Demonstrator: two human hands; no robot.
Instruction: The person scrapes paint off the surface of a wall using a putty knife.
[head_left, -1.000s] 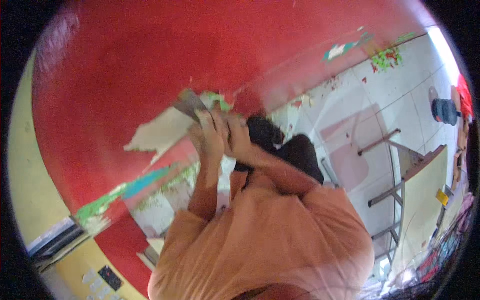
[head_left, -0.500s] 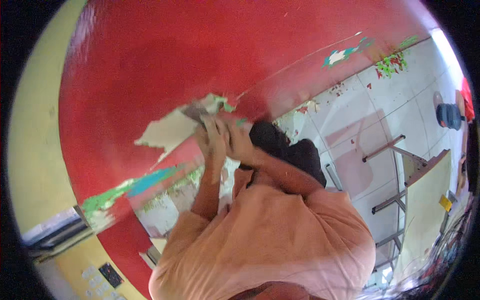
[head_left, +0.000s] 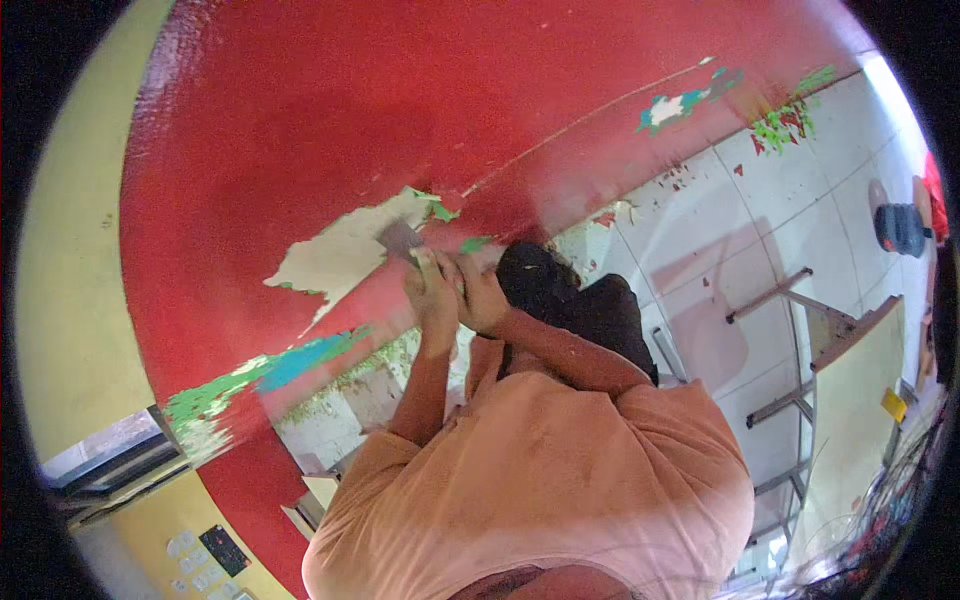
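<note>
A scraper with a flat grey blade (head_left: pixel 400 238) lies against a bare whitish patch (head_left: pixel 335 258) in the red painted wall (head_left: pixel 300 130). My left hand (head_left: pixel 432 300) is closed round its handle, thumb toward the blade. Pressed close beside it, my right hand (head_left: pixel 482 297) is closed on the same handle, which the fingers mostly hide. Ragged green paint (head_left: pixel 437 205) edges the patch above the blade.
Paint flakes (head_left: pixel 785 125) lie along the wall's foot on the white tiled floor (head_left: pixel 690 220). To the right is a table lying on its side, its metal legs (head_left: pixel 770 295) toward me. A dark blue object (head_left: pixel 900 230) stands farther right.
Both hands and the scraper have shifted slightly down toward me, and the blade shows more plainly. The bare patch looks much the same.
</note>
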